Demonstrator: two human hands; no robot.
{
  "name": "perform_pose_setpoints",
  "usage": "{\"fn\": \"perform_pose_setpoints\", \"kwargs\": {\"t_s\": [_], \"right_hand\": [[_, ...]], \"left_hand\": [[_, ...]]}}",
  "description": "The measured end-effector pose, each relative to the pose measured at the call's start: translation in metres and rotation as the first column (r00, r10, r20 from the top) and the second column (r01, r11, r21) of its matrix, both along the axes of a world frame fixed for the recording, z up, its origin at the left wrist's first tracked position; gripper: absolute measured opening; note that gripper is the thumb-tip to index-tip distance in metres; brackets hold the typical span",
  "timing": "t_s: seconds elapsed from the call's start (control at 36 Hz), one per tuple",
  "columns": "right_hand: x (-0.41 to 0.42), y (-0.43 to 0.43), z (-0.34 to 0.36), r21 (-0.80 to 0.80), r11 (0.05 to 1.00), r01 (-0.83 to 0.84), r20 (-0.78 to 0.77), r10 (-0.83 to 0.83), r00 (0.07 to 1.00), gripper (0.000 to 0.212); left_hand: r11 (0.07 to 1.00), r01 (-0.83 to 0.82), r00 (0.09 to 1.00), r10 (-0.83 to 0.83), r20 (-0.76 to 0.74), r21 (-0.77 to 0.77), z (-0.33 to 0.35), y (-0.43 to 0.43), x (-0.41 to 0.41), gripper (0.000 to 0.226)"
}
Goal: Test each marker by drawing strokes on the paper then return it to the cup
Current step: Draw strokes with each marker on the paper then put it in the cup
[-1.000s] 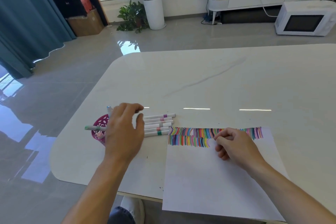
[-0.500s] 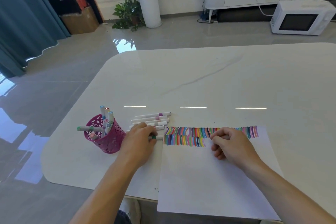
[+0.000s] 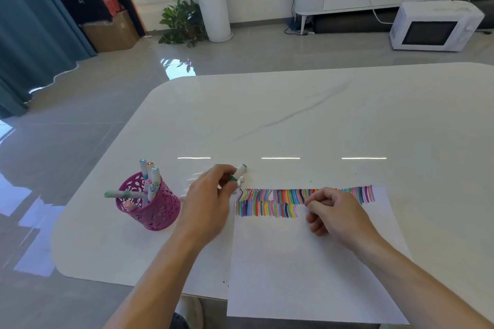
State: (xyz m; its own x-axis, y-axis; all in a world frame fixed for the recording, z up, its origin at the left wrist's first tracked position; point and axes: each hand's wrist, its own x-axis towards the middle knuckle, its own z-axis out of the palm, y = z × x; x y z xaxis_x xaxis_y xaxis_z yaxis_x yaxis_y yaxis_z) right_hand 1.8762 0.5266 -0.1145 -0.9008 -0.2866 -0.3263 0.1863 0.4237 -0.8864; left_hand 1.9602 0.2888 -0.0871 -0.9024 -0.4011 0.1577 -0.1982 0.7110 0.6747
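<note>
Over white table (image 3: 294,115), filled near two rows on paper (image 3: 307,262), returned several to cup (image 3: 152,211); gripped green marker (image 3: 239,171) in left hand (image 3: 208,203), curled right hand (image 3: 334,214) empty.

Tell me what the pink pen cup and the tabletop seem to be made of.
Pink pen cup: probably painted metal or moulded plastic, given its thin wall with cut-out openwork; matte magenta. Tabletop: polished stone or a stone-look slab, white with a grey vein, mirroring light strips.

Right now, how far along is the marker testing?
Done: two rows of coloured strokes on the paper; several markers stand in the pink cup. In hand: the left hand grips a green-banded marker. Left: probably the loose markers lying beside the paper.
</note>
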Motion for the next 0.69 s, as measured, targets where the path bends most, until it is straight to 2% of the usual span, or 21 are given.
{"fn": "perform_pose_setpoints", "kwargs": {"t_s": [0.19,0.31,0.39,0.58,0.64,0.69], "right_hand": [[-0.002,0.005,0.001,0.019,1.000,-0.025,-0.052,0.025,0.998,0.014],[0.000,0.006,0.004,-0.021,0.999,-0.049,-0.074,0.048,0.996,0.015],[0.003,0.004,0.007,-0.089,0.990,-0.106,-0.116,0.096,0.989,0.013],[0.010,0.003,0.015,-0.161,0.956,-0.247,-0.199,0.213,0.956,0.015],[0.011,0.004,0.016,-0.183,0.951,-0.250,-0.178,0.218,0.960,0.015],[0.011,0.006,0.014,-0.123,0.960,-0.251,-0.192,0.225,0.955,0.016]], "left_hand": [[0.970,0.050,0.997,-0.034,-0.068,0.239,0.007,0.017,-0.004,0.040],[0.901,0.088,0.992,-0.041,-0.118,0.426,0.011,0.027,-0.007,0.048],[0.856,0.144,0.985,-0.077,-0.154,0.497,0.013,0.038,-0.011,0.055],[0.780,0.177,0.983,-0.110,-0.147,0.600,0.009,0.063,-0.017,0.025],[0.799,0.182,0.983,-0.142,-0.115,0.573,0.006,0.068,-0.019,0.019],[0.835,0.187,0.982,-0.177,-0.070,0.517,0.003,0.072,-0.020,0.013]]}}
